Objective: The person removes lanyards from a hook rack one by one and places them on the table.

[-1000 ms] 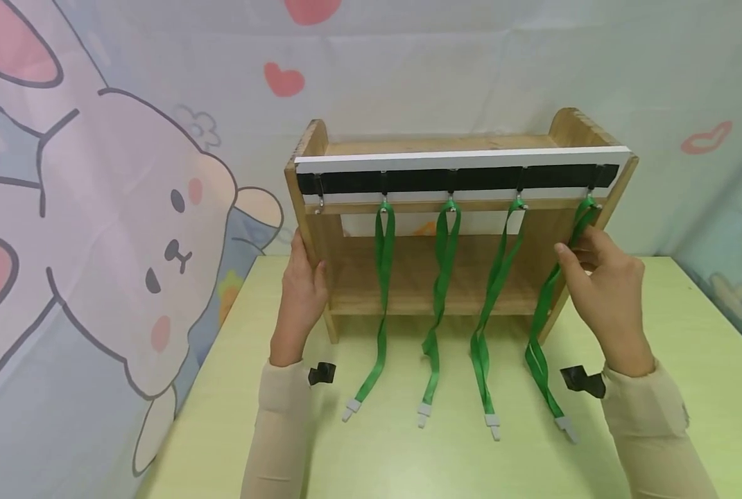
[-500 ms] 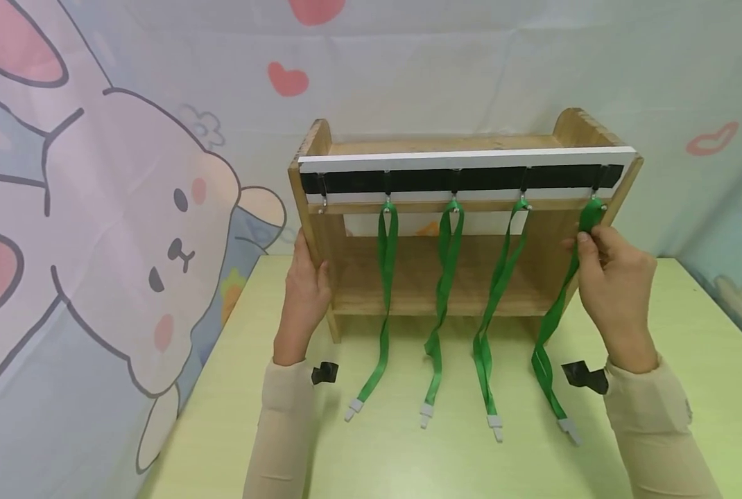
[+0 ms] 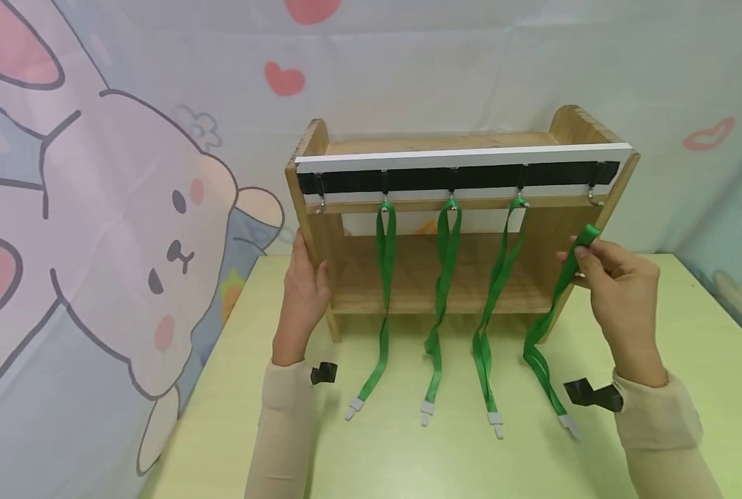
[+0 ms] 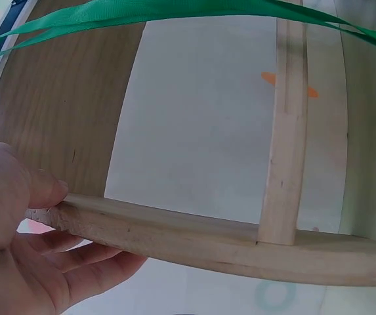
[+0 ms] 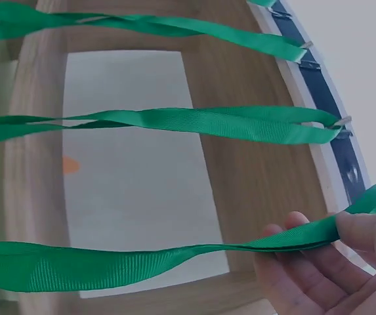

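My left hand (image 3: 302,305) grips the left side panel of a wooden shelf (image 3: 439,305); in the left wrist view the thumb lies on the panel's near side and the fingers pass behind. My right hand (image 3: 628,305) pinches a green lanyard (image 3: 559,296) near its top loop, between thumb and fingers. That loop is off the rightmost hook (image 3: 594,197), just below it. The lanyard's lower end, with a white clip (image 3: 569,426), reaches down near the table. Three other green lanyards (image 3: 386,270) hang from the middle hooks.
A white rail with a black strip (image 3: 417,181) crosses the shelf's upper front and carries the hooks. The leftmost hook (image 3: 320,205) is bare. The shelf stands on a pale yellow-green table (image 3: 396,457), before a cartoon-printed backdrop (image 3: 421,76).
The right hand has taken hold of the rightmost lanyard near its loop, lifted it off its hook and moved slightly down. The left hand stays on the shelf's side.
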{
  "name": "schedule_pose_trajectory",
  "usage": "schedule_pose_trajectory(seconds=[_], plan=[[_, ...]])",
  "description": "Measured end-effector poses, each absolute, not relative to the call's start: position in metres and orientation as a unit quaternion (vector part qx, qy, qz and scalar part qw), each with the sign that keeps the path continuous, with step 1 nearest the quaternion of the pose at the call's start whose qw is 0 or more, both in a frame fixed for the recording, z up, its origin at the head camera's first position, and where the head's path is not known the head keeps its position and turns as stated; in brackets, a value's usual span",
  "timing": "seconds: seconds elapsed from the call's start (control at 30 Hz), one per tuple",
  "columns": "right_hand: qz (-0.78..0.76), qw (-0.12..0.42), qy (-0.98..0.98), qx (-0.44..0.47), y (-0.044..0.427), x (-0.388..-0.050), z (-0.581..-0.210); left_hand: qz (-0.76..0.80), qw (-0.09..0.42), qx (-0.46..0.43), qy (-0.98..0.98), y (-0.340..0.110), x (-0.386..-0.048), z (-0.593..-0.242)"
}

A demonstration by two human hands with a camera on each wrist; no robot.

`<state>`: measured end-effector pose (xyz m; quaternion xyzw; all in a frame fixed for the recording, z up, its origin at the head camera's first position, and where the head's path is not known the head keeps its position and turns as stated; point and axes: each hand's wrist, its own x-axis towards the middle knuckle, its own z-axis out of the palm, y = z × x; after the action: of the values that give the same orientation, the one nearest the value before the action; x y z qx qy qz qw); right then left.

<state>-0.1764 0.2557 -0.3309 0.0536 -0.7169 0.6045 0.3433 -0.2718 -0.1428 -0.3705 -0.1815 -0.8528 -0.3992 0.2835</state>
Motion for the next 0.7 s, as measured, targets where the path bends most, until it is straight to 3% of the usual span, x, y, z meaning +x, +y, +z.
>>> schedule_pose_trajectory(seconds=[0.33, 0.7], plan=[[0.728, 0.222, -0.643, 0.083, 0.277, -0.167, -0.356, -0.401, 0.269, -0.177, -0.858, -0.143, -0.272, -0.372], [0.754, 0.101, -0.646, 0.061, 0.297, -0.167, -0.395, -0.405, 0.268, -0.183, -0.855, -0.143, -0.271, -0.372]])
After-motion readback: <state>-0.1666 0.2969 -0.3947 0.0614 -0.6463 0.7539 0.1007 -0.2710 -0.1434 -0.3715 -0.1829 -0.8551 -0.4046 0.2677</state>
